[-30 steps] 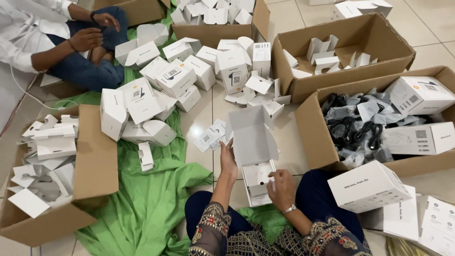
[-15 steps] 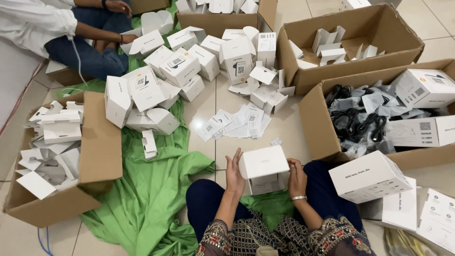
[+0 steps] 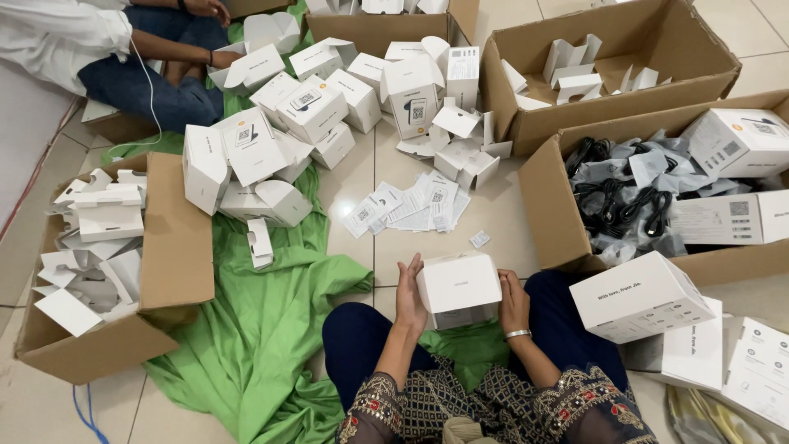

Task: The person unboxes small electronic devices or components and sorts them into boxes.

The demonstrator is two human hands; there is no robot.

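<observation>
I hold a small white box over my lap, its lid down. My left hand presses flat against the box's left side. My right hand, a bracelet on its wrist, grips the right side. Just beyond the box, loose white leaflets lie fanned on the tiled floor. A small white slip lies nearest the box.
Open cardboard boxes ring me: one with white inserts at left, one with black cables in grey bags at right, another with inserts behind it. A heap of white boxes sits on green cloth. Another person sits far left.
One second ago the box stood open, lid raised, with my right hand inside. The lid came down, and now both hands clasp the shut box slightly nearer my lap.
</observation>
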